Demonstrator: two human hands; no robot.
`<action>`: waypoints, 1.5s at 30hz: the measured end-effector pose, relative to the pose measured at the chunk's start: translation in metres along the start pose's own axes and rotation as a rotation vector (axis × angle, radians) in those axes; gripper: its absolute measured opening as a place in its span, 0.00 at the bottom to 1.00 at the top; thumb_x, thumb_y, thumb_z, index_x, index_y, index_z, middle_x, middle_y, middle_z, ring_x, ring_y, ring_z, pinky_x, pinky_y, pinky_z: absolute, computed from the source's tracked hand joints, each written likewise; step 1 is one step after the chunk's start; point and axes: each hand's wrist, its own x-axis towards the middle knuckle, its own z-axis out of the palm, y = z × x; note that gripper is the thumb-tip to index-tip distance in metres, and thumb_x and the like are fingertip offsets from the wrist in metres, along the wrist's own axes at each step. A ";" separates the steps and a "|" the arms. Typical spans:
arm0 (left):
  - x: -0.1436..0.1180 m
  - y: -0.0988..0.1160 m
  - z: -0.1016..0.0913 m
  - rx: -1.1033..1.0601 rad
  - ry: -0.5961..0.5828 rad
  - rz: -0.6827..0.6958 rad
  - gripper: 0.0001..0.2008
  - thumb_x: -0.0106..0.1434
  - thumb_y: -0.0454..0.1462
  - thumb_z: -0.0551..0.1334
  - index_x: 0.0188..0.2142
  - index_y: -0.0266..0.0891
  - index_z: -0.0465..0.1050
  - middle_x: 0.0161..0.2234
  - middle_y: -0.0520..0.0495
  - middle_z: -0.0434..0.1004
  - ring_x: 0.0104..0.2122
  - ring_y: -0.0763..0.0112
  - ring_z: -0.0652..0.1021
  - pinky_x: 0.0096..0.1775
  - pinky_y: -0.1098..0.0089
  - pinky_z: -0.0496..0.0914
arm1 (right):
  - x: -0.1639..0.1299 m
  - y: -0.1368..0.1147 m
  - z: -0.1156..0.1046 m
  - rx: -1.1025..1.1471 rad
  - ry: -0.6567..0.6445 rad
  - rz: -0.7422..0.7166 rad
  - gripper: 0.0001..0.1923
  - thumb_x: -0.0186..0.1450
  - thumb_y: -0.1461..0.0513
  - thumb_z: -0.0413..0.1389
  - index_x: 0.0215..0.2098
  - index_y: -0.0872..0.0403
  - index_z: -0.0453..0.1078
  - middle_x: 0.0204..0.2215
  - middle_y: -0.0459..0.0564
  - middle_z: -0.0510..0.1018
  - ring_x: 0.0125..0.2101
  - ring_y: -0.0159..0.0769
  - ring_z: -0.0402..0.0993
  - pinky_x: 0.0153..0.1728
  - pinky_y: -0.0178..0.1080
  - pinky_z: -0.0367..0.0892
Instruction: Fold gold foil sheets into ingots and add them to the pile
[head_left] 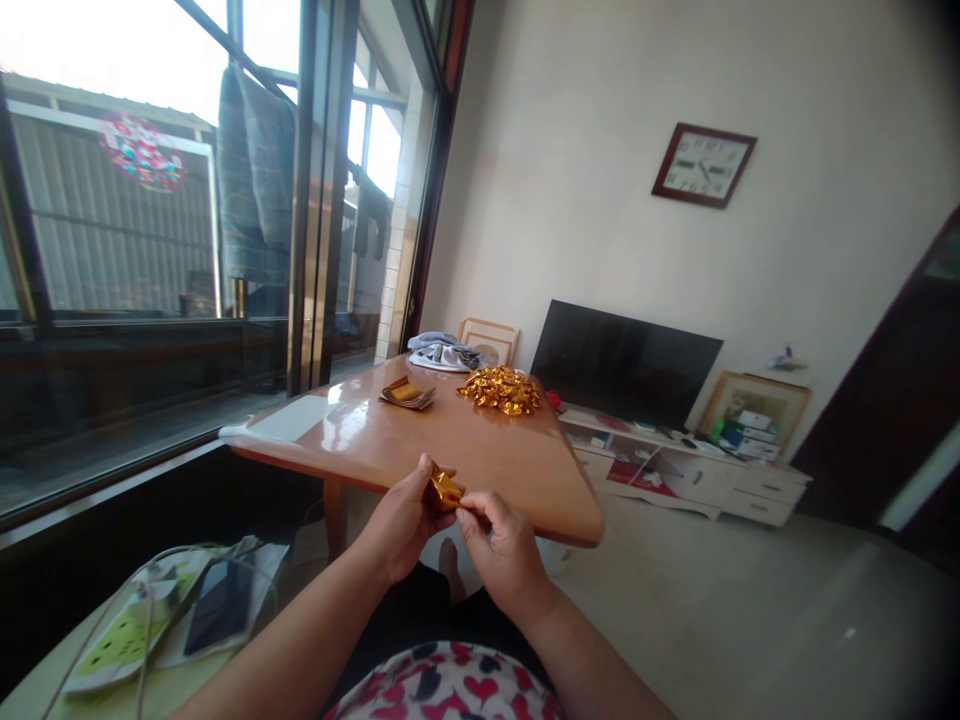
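Between my two hands, just off the near edge of the wooden table (450, 440), is a shiny gold foil paper piece (445, 490), partly folded. My left hand (405, 520) grips it from the left, thumb up along its side. Pinched at its lower right corner are the thumb and fingers of my right hand (502, 555). Farther back on the table lies a heap of folded gold foil pieces (501, 390). Left of that heap rests a stack of foil-faced paper sheets (407, 393).
Folded cloth (442, 352) sits at the table's far end, and a white sheet (292, 418) at its left. Low on my left are a power strip (127, 630) and a phone (219, 605) with cables. A television (626, 360) stands on a white cabinet (697, 480).
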 end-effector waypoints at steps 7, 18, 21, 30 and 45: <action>0.001 0.005 0.001 -0.132 0.089 -0.020 0.19 0.73 0.49 0.57 0.44 0.35 0.76 0.36 0.40 0.82 0.31 0.67 0.82 0.32 0.70 0.77 | -0.001 0.001 -0.002 0.144 0.068 0.140 0.10 0.71 0.55 0.56 0.45 0.51 0.72 0.28 0.46 0.77 0.27 0.35 0.73 0.31 0.36 0.69; 0.003 0.000 -0.003 -0.296 0.060 -0.241 0.19 0.75 0.47 0.54 0.38 0.35 0.74 0.32 0.43 0.81 0.28 0.70 0.82 0.32 0.72 0.79 | 0.000 0.002 0.001 0.242 0.015 0.200 0.11 0.70 0.56 0.57 0.48 0.51 0.74 0.28 0.44 0.75 0.26 0.33 0.72 0.29 0.34 0.67; 0.001 -0.005 -0.003 -0.289 0.022 -0.295 0.19 0.74 0.48 0.55 0.39 0.36 0.75 0.32 0.44 0.82 0.27 0.71 0.81 0.32 0.72 0.78 | 0.000 0.002 0.001 0.241 -0.009 0.209 0.11 0.69 0.57 0.58 0.48 0.50 0.75 0.28 0.45 0.77 0.28 0.35 0.75 0.31 0.35 0.70; -0.003 -0.016 0.001 -0.104 0.019 -0.380 0.22 0.71 0.52 0.58 0.36 0.36 0.76 0.29 0.46 0.79 0.26 0.71 0.78 0.30 0.72 0.71 | 0.003 0.000 -0.001 0.478 -0.056 0.311 0.10 0.67 0.54 0.60 0.39 0.51 0.75 0.29 0.46 0.81 0.29 0.37 0.78 0.32 0.37 0.73; -0.007 0.006 -0.007 0.429 -0.147 0.231 0.11 0.61 0.41 0.70 0.41 0.38 0.80 0.40 0.44 0.81 0.40 0.64 0.78 0.45 0.69 0.69 | 0.010 0.000 -0.015 0.352 -0.011 0.399 0.09 0.64 0.56 0.58 0.29 0.52 0.69 0.21 0.40 0.68 0.23 0.31 0.62 0.25 0.33 0.61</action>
